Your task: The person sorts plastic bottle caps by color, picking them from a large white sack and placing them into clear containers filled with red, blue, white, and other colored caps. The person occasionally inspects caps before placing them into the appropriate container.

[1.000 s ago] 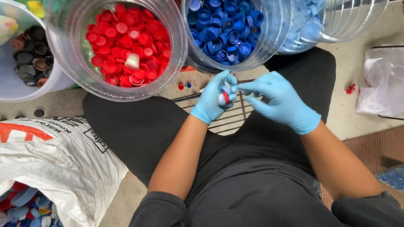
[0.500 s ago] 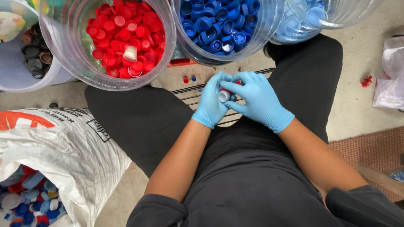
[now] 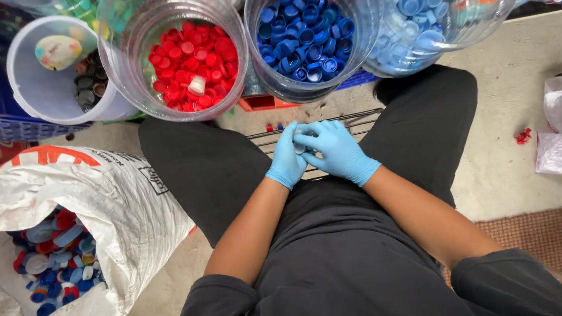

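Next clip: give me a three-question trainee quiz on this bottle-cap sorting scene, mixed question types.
1. True or false: the left hand and right hand are apart, each resting on a knee.
2. Which jar stands between the other two: the jar of red caps, the jar of dark blue caps or the jar of light blue caps?
3. Fill in: the white sack lies on the person's ___ side.

Key: 1 false, they meet over the wire rack; 2 dark blue; 3 left.
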